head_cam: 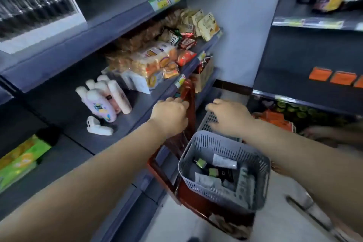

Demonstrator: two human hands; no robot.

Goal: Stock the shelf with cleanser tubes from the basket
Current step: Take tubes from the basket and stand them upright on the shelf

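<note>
Several pink-and-white cleanser tubes [104, 100] stand cap-up and leaning on the grey middle shelf [137, 108]; one white tube [98, 126] lies flat in front of them. A grey slotted basket [225, 141] holds more tubes [224, 161], white and black, and sits in a red shopping basket [196, 194]. My left hand [170, 116] is curled around the red basket's raised handle [189, 92] at the shelf edge. My right hand [229, 116] lies palm down over the rim of a second grey basket [208, 122] behind the first, fingers bent over its edge.
Snack packs [157, 61] fill the shelf to the right of the tubes. Green boxes [21, 161] lie on the shelf at the left. Another shelving unit [314, 88] stands on the right, where another person's hand [322, 131] reaches in low. Pale floor lies below.
</note>
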